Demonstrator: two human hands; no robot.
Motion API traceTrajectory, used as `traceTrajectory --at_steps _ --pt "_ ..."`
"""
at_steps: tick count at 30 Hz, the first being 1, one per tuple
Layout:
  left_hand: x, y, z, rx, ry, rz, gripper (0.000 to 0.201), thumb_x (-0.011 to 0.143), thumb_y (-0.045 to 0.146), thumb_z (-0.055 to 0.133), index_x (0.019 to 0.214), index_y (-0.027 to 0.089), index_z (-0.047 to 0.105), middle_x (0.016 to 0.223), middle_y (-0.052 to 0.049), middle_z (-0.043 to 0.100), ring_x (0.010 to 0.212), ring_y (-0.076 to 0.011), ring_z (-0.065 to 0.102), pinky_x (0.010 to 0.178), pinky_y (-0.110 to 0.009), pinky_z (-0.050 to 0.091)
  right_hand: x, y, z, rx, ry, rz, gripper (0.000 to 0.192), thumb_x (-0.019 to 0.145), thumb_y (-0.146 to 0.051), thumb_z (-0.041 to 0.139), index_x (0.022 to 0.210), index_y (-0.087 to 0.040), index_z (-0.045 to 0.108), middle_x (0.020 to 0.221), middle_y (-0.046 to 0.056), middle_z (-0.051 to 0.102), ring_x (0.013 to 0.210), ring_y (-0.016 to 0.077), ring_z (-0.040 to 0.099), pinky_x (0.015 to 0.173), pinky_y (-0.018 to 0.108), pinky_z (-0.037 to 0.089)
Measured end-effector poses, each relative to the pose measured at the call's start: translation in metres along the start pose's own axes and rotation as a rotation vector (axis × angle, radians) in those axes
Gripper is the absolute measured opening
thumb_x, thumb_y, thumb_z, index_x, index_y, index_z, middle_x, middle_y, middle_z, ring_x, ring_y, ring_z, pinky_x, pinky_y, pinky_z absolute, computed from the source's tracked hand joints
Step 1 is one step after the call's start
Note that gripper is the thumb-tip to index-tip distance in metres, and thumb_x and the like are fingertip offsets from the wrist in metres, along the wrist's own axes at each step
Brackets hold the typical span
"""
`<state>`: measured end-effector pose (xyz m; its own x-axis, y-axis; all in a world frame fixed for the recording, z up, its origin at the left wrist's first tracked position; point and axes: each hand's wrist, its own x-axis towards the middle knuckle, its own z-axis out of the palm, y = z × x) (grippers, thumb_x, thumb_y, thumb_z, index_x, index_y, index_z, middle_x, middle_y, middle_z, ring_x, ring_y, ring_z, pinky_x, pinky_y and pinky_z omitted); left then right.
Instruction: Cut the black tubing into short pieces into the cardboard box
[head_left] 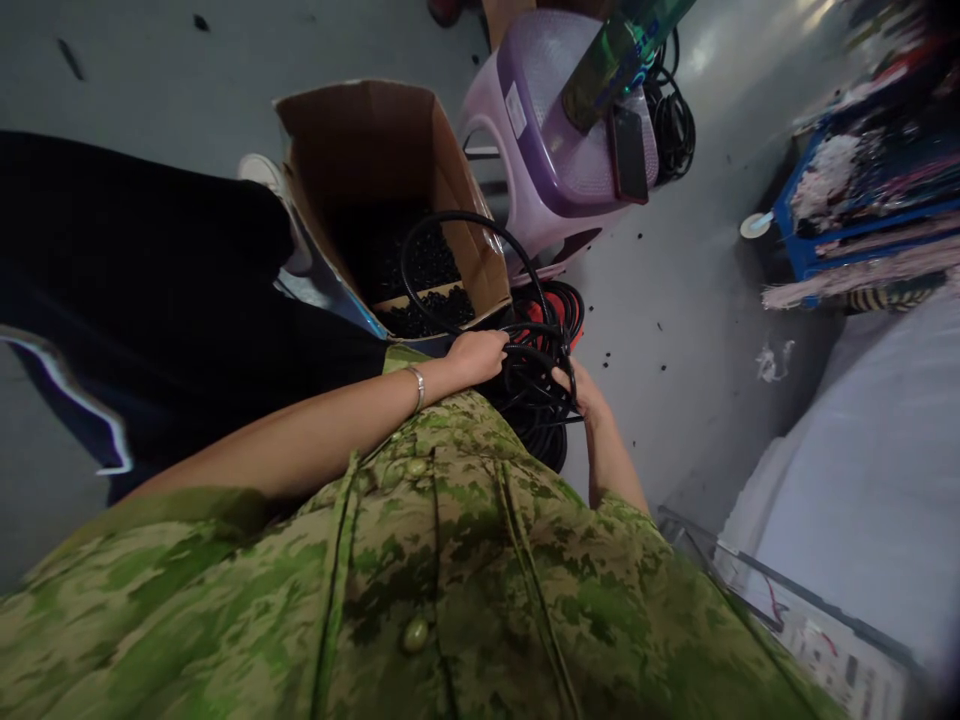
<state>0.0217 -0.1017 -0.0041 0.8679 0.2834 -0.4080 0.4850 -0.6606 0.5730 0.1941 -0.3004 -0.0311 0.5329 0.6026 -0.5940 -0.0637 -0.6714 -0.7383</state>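
Observation:
My left hand [478,356], with a bracelet on its wrist, is closed on a black cable [517,243] that arches up in a loop over the box edge. My right hand [587,393] is closed around strands of the same kind, its fingers partly hidden behind them. Between and below both hands lies a pile of coiled black cable [541,440]. Something red [559,305] shows beneath the upper coils. An open cardboard box [360,130], holding many small black pieces [431,255], stands just beyond my left hand.
A purple stool [540,80] carries a green bottle [607,70] and a phone [628,155]. More coiled black cable [673,130] is behind it. A blue crate [806,225] of stringy material stands right, near a white covered surface [870,430]. Dark bits dot the floor [675,290].

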Motion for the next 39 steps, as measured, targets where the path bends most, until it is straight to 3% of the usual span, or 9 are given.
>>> traceTrajectory --at_steps 3,7,12,16,21,26,30,35,39 --pt "0.003 -0.004 0.002 -0.013 0.011 -0.019 0.032 0.094 0.027 0.047 0.117 0.016 0.066 0.117 -0.012 0.071 0.109 -0.025 0.066 0.091 -0.032 0.049 -0.001 0.005 0.012 0.001 0.051 0.038 0.054 0.051 -0.04 0.085 0.092 -0.022 0.056 0.078 -0.002 0.066 0.071 0.0161 0.059 0.064 0.027 0.05" --pt "0.008 -0.01 0.003 -0.126 0.002 -0.023 0.031 0.091 0.028 0.051 0.116 0.018 0.068 0.118 -0.01 0.072 0.107 -0.0246 0.066 0.088 -0.031 0.049 0.002 0.006 0.02 -0.014 0.208 0.038 0.04 0.054 -0.034 0.077 0.085 -0.02 0.055 0.069 -0.005 0.061 0.061 0.012 0.053 0.057 0.023 0.045" --pt "0.012 -0.018 0.002 -0.424 0.076 0.032 0.025 0.087 0.021 0.051 0.099 0.018 0.073 0.097 -0.004 0.075 0.09 -0.0178 0.068 0.081 -0.026 0.051 0.003 0.005 0.001 0.142 0.178 0.051 0.037 0.05 -0.031 0.077 0.08 -0.019 0.058 0.066 -0.004 0.063 0.058 0.0126 0.054 0.058 0.026 0.047" --pt "0.017 -0.028 0.007 -0.547 0.228 -0.068 0.03 0.084 0.015 0.047 0.096 0.015 0.074 0.097 -0.006 0.076 0.087 -0.0172 0.068 0.079 -0.026 0.052 -0.004 0.003 -0.016 0.185 0.141 0.023 0.033 0.052 -0.03 0.077 0.078 -0.018 0.061 0.069 0.0 0.067 0.064 0.0168 0.061 0.064 0.03 0.051" --pt "0.026 -0.031 0.02 -0.529 0.024 -0.113 0.037 0.08 0.01 0.046 0.1 0.017 0.077 0.099 -0.005 0.077 0.089 -0.0171 0.069 0.081 -0.025 0.052 -0.018 -0.001 -0.015 0.151 0.104 0.005 0.031 0.052 -0.032 0.078 0.075 -0.019 0.062 0.07 0.002 0.068 0.066 0.0187 0.062 0.066 0.032 0.053" --pt "0.025 -0.024 0.019 -0.309 -0.001 -0.092 0.042 0.086 0.02 0.048 0.12 0.025 0.072 0.122 -0.004 0.072 0.11 -0.0196 0.066 0.092 -0.026 0.049 -0.025 -0.001 -0.008 0.177 0.077 -0.039 0.034 0.051 -0.03 0.078 0.079 -0.02 0.062 0.072 0.001 0.068 0.064 0.0166 0.059 0.063 0.029 0.051" --pt "0.024 -0.02 0.017 -0.19 -0.108 -0.043 0.041 0.091 0.029 0.046 0.125 0.029 0.069 0.129 -0.002 0.069 0.115 -0.0197 0.064 0.095 -0.026 0.047 -0.031 -0.001 -0.003 0.104 0.055 -0.081 0.037 0.053 -0.028 0.078 0.086 -0.021 0.061 0.077 -0.001 0.068 0.067 0.0158 0.059 0.064 0.027 0.05" --pt "0.029 -0.021 0.025 -0.312 -0.218 0.031 0.034 0.085 0.042 0.054 0.098 0.021 0.078 0.095 -0.003 0.077 0.083 -0.0168 0.067 0.074 -0.021 0.048 -0.041 0.002 0.006 0.048 0.012 -0.069 0.047 0.055 -0.032 0.079 0.098 -0.024 0.061 0.083 0.0 0.069 0.075 0.0186 0.062 0.071 0.029 0.052" --pt "0.029 -0.022 0.031 -0.485 -0.263 0.104 0.024 0.078 0.033 0.059 0.082 0.019 0.077 0.073 0.002 0.072 0.069 -0.0127 0.061 0.065 -0.018 0.044 -0.045 0.013 0.01 0.049 0.083 -0.066 0.051 0.055 -0.035 0.077 0.102 -0.023 0.06 0.084 0.001 0.068 0.078 0.0201 0.063 0.073 0.031 0.053"
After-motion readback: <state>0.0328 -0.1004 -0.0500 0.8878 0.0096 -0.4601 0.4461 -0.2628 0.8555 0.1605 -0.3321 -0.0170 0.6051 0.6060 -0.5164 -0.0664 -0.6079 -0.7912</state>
